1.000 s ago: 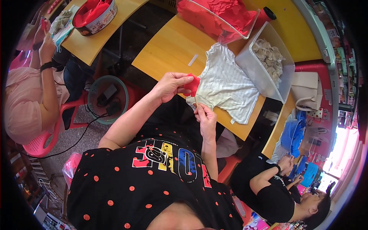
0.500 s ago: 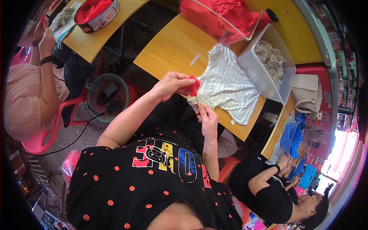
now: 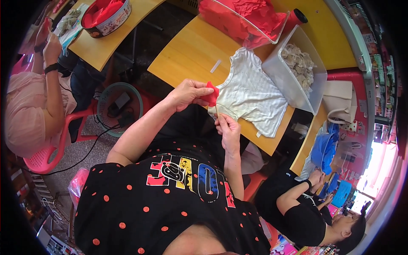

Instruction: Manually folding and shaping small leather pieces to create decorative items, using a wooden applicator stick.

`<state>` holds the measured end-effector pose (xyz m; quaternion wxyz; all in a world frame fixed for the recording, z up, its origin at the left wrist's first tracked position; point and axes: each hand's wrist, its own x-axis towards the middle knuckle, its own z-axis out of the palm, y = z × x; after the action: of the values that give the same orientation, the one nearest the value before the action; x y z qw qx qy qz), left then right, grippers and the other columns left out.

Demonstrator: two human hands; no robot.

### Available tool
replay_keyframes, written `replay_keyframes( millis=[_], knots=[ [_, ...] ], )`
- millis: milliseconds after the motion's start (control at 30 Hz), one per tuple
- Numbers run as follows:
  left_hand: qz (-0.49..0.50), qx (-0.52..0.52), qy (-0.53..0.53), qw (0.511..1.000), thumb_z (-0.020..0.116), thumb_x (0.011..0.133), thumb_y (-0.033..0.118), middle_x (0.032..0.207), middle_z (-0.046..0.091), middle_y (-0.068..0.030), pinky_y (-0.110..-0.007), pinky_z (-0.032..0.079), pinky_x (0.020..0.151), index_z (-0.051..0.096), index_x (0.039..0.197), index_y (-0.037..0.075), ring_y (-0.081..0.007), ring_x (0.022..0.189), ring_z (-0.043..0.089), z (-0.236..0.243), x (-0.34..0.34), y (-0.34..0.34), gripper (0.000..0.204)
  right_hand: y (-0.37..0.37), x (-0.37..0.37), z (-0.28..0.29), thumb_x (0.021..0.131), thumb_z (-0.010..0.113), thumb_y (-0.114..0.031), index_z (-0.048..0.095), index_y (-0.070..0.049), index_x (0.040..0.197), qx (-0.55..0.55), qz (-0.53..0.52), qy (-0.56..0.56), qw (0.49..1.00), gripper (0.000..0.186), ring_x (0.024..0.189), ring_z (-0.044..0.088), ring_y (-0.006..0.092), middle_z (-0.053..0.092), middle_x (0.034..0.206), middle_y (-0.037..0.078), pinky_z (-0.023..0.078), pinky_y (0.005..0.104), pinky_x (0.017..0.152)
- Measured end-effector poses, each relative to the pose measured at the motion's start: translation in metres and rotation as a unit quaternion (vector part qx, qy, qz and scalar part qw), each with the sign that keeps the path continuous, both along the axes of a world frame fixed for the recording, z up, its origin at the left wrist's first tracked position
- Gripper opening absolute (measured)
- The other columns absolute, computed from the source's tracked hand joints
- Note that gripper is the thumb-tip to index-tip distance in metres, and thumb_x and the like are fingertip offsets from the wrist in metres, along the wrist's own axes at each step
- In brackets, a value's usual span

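Observation:
My left hand (image 3: pixel 191 95) pinches a small red piece of cloth (image 3: pixel 210 94) between thumb and fingers. Just below it, my right hand (image 3: pixel 228 129) is closed on a thin tan stick (image 3: pixel 217 111), whose upper end points up at the cloth's lower edge. Whether the tip touches the cloth is too small to tell. Both hands are over the near edge of a wooden table (image 3: pixel 180 53). A white sleeveless shirt (image 3: pixel 253 93) lies spread on the table beside them.
A clear bin of red cloth pieces (image 3: pixel 255 19) and a translucent bin (image 3: pixel 278 76) with greyish-white pieces stand behind the shirt. A small white strip (image 3: pixel 216 66) lies on the table. Co-workers sit left and lower right. A green basket (image 3: pixel 102 114) is at left.
Both hands have shifted slightly left, carrying the red cloth and the stick. The shirt and bins have stayed in place.

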<state>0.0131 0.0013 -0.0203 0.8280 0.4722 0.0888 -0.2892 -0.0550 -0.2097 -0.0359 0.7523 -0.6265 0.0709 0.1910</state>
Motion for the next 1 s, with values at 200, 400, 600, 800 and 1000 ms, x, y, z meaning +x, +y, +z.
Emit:
replay_keyframes(
  millis=[200,400,600,800,1000],
  knots=[
    [-0.005,-0.044,0.036,0.998,0.064,0.088,0.022,0.093,0.068,-0.0088,-0.027,0.056,0.071,0.065,0.106,0.001,-0.0164,0.083,0.067,0.004,0.006,0.012,0.028,0.006,-0.004,0.002,0.093,0.056,-0.014,0.063,0.003,0.102,0.086,-0.021,0.045,0.995,0.021,0.052,0.037,0.0014,0.054,0.073,-0.001,0.026,0.0158,0.045],
    [0.001,-0.044,0.009,0.999,0.055,0.094,0.031,0.099,0.067,-0.0083,-0.028,0.056,0.072,0.061,0.115,0.003,-0.0156,0.086,0.066,0.017,0.006,0.009,0.036,0.005,-0.006,0.000,0.093,0.056,-0.015,0.061,0.003,0.104,0.111,-0.017,0.065,0.992,0.022,0.052,0.036,0.0016,0.053,0.073,-0.001,0.025,0.0155,0.045],
    [-0.014,-0.008,-0.011,1.000,0.052,0.095,0.034,0.101,0.066,-0.0086,-0.029,0.056,0.073,0.059,0.119,0.004,-0.0158,0.088,0.065,0.012,0.009,0.011,0.039,0.006,0.003,0.001,0.094,0.054,-0.015,0.062,0.002,0.105,0.071,0.010,0.059,0.996,0.021,0.053,0.036,0.0011,0.053,0.074,-0.002,0.026,0.0154,0.046],
    [-0.033,0.063,-0.046,0.996,0.052,0.095,0.033,0.101,0.065,-0.0104,-0.031,0.056,0.077,0.061,0.113,0.001,-0.0182,0.090,0.065,0.014,0.012,0.017,0.038,0.005,0.004,0.003,0.094,0.054,-0.014,0.064,0.001,0.106,-0.016,0.016,0.026,0.999,0.022,0.056,0.041,0.0015,0.055,0.074,-0.002,0.031,0.0154,0.049],
    [-0.051,0.061,-0.025,0.997,0.055,0.094,0.030,0.100,0.066,-0.0093,-0.029,0.056,0.072,0.063,0.111,0.001,-0.0164,0.084,0.066,0.014,0.017,0.024,0.035,0.008,0.005,-0.004,0.093,0.056,-0.013,0.065,0.002,0.103,-0.196,-0.028,-0.182,0.963,0.021,0.054,0.040,0.0013,0.057,0.072,-0.001,0.030,0.0161,0.048]
  ],
)
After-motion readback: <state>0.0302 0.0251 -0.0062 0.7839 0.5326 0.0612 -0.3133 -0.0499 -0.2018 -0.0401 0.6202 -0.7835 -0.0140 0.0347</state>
